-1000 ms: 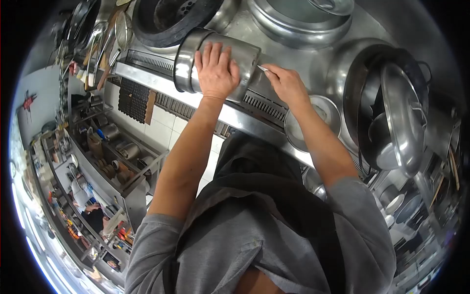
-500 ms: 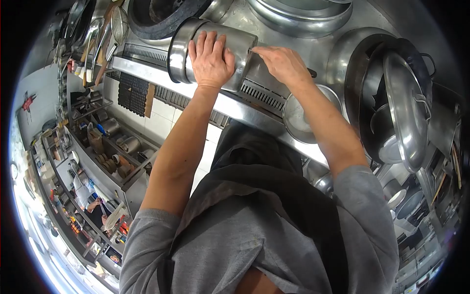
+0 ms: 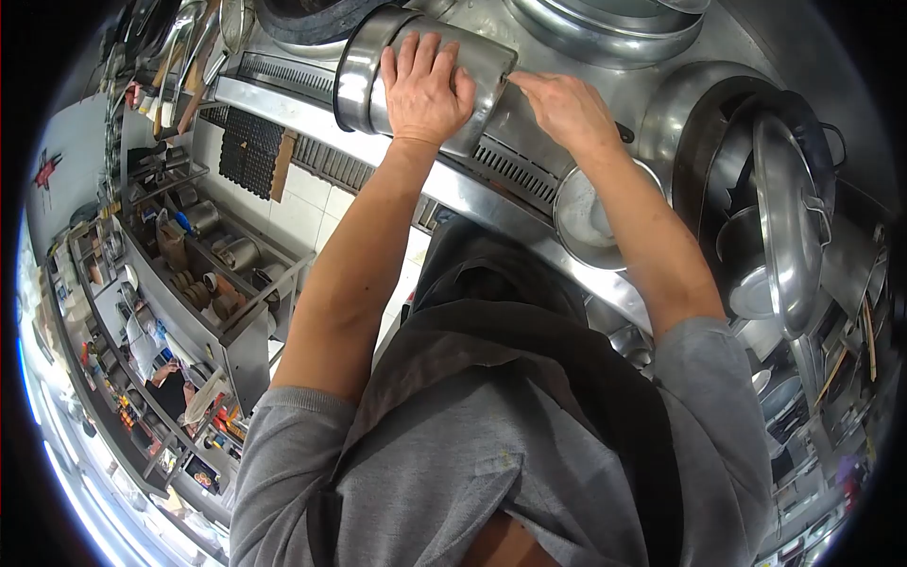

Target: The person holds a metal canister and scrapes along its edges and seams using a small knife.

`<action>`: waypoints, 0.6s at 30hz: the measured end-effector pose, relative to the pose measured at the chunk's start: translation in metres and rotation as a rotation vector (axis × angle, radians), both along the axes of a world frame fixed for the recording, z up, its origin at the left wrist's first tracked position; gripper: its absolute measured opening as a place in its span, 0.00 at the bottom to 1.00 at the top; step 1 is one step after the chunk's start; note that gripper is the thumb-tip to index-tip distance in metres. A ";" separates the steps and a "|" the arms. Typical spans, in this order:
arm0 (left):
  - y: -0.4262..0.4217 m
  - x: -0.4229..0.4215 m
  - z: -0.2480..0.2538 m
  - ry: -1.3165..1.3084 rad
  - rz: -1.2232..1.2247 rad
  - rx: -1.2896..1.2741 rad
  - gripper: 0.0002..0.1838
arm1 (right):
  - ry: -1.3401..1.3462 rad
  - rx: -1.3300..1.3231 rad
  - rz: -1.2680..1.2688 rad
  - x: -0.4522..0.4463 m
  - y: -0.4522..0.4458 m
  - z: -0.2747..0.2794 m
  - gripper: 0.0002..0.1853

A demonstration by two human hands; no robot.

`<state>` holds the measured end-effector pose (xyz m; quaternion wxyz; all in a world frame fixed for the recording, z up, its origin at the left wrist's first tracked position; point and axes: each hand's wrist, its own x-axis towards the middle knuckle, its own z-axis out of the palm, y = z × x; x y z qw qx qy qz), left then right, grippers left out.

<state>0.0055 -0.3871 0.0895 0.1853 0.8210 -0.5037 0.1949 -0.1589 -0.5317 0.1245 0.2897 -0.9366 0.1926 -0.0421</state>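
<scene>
A tall stainless steel pot (image 3: pixel 367 80) lies tilted on its side at the counter's front edge, its wide rim to the left and its base to the right. Flat against its curved wall rests my left hand (image 3: pixel 427 93), fingers stretched out along the metal. My right hand (image 3: pixel 570 111) is at the edge of the base, thumb and index finger drawn together there. A small dark spot shows at those fingertips; what they hold, if anything, is too small to make out. Below my right forearm sits a round metal pan (image 3: pixel 584 222), partly covered by the arm.
Large woks (image 3: pixel 694 142) and an upright steel lid (image 3: pixel 786 227) stand at the right. A wide steel basin (image 3: pixel 614 42) is behind the pot. Ladles and brushes (image 3: pixel 179 76) hang at upper left. A slotted drain (image 3: pixel 515 173) runs along the counter. Shelves (image 3: pixel 189 321) fill the lower left.
The whole view has shifted a little, so the pot and both hands appear slightly higher and farther right. Both hands keep about the same places on the pot.
</scene>
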 end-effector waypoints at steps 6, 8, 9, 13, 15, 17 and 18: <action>-0.002 -0.001 0.002 0.003 -0.003 -0.001 0.18 | -0.105 -0.005 -0.030 -0.008 -0.001 -0.006 0.13; -0.002 0.000 0.002 -0.006 -0.011 -0.004 0.18 | -0.112 -0.012 -0.038 -0.003 -0.009 -0.014 0.13; -0.001 0.000 0.000 -0.008 -0.017 0.000 0.18 | -0.113 -0.015 -0.044 -0.002 -0.010 -0.016 0.13; -0.004 0.002 -0.002 -0.012 -0.027 -0.019 0.19 | -0.084 -0.002 -0.021 -0.005 -0.006 -0.022 0.13; -0.002 0.002 -0.003 -0.010 -0.029 -0.014 0.19 | -0.120 0.047 -0.056 -0.005 -0.003 -0.023 0.14; -0.002 0.003 -0.004 -0.031 -0.024 -0.018 0.19 | -0.103 0.063 -0.065 -0.002 -0.002 -0.021 0.14; -0.003 0.002 -0.004 -0.029 -0.027 -0.016 0.19 | -0.086 0.075 -0.072 -0.002 -0.002 -0.019 0.14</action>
